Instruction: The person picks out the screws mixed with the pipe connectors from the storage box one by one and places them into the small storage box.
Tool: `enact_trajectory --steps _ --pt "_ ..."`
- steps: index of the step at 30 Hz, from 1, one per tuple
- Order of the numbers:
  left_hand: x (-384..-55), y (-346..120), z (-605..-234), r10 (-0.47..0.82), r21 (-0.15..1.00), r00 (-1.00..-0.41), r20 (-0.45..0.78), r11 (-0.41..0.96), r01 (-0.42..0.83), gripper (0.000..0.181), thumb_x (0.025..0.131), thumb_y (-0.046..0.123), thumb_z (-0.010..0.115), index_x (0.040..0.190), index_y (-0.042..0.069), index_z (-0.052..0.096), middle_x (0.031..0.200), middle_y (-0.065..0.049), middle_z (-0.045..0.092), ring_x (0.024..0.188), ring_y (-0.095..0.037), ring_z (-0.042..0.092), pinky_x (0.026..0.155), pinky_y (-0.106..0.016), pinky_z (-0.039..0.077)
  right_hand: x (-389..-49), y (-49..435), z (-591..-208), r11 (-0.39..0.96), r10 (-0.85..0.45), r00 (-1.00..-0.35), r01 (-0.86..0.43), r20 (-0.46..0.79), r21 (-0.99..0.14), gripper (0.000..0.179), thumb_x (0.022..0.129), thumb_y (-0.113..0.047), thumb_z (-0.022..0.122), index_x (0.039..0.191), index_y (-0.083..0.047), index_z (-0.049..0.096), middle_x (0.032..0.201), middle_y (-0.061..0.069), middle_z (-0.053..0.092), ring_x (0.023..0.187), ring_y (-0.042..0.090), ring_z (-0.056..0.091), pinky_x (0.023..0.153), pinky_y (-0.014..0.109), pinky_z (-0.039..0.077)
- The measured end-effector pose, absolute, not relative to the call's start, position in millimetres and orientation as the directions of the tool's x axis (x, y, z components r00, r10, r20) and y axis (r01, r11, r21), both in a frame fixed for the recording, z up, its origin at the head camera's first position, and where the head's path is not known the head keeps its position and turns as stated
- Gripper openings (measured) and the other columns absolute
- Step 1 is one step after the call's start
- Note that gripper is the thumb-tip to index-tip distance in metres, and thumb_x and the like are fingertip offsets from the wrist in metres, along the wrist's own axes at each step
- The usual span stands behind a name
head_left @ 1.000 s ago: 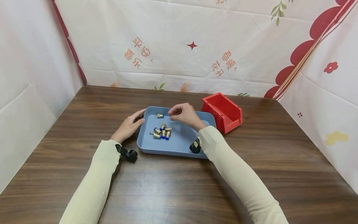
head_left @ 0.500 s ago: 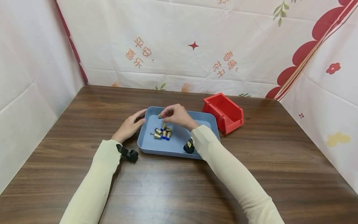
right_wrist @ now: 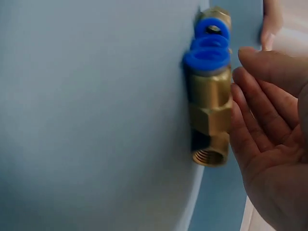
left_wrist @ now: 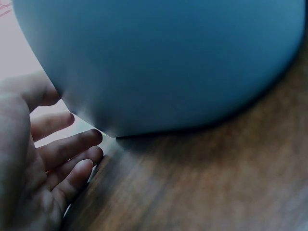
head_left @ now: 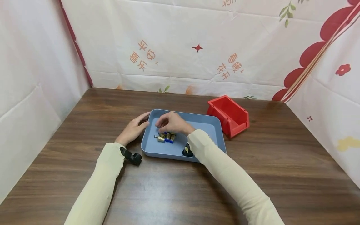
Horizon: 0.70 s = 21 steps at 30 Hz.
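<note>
My right hand [head_left: 172,122] hovers over the blue-grey tray [head_left: 194,150], its fingertips close to a cluster of brass push-in fittings [head_left: 168,137] with blue collars. The right wrist view shows several brass fittings [right_wrist: 210,96] lined up beside the relaxed, slightly bent fingers [right_wrist: 260,113]. Nothing shows between thumb and fingers there. A small part with a thin stem [head_left: 160,138] lies at the cluster's left. Against the tray's left end rests my left hand [head_left: 133,129], fingers along the outer wall [left_wrist: 82,108]. The lone fitting near the far rim is hidden from the head view.
An open red plastic bin [head_left: 229,115] stands just beyond the tray's right end. The tray sits on a dark wooden table [head_left: 157,190]. A printed cloth [head_left: 180,40] hangs behind the table. Each wrist carries a black camera [head_left: 134,158].
My right hand has moved left and toward the cluster, passing over the lone fitting, which it now hides. The left hand keeps its place at the tray. The head view has shifted slightly.
</note>
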<state>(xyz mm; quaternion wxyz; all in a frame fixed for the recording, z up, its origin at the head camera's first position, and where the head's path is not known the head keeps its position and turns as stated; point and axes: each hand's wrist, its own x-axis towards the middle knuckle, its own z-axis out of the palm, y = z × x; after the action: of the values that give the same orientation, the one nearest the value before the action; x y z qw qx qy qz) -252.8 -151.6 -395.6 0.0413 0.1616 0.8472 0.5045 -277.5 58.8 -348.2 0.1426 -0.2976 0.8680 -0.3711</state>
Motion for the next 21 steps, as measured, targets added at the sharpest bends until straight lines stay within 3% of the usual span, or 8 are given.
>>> enact_trajectory --steps 18,21 --pt "-251 -151 -394 0.314 0.866 -0.944 0.104 0.438 0.242 0.051 0.101 0.024 0.045 0.150 0.015 0.032 0.146 -0.017 0.043 0.134 -0.034 0.040 0.109 -0.051 0.033 -283 47 -356 0.579 -0.693 -0.708 -0.436 -0.136 -0.689 0.016 0.077 -0.008 0.079 0.092 -0.010 0.074 0.089 0.001 0.072 0.080 0.009 0.063 0.073 0.020 0.053" --pt "-243 -148 -381 0.319 0.866 -0.943 0.091 0.443 0.234 0.051 0.102 0.020 0.044 0.150 0.010 0.031 0.146 -0.021 0.041 0.134 -0.036 0.039 0.109 -0.052 0.033 -281 46 -355 0.580 -0.695 -0.704 -0.432 -0.143 -0.691 0.017 0.077 -0.007 0.079 0.092 -0.009 0.074 0.090 0.001 0.072 0.080 0.009 0.064 0.074 0.020 0.053"
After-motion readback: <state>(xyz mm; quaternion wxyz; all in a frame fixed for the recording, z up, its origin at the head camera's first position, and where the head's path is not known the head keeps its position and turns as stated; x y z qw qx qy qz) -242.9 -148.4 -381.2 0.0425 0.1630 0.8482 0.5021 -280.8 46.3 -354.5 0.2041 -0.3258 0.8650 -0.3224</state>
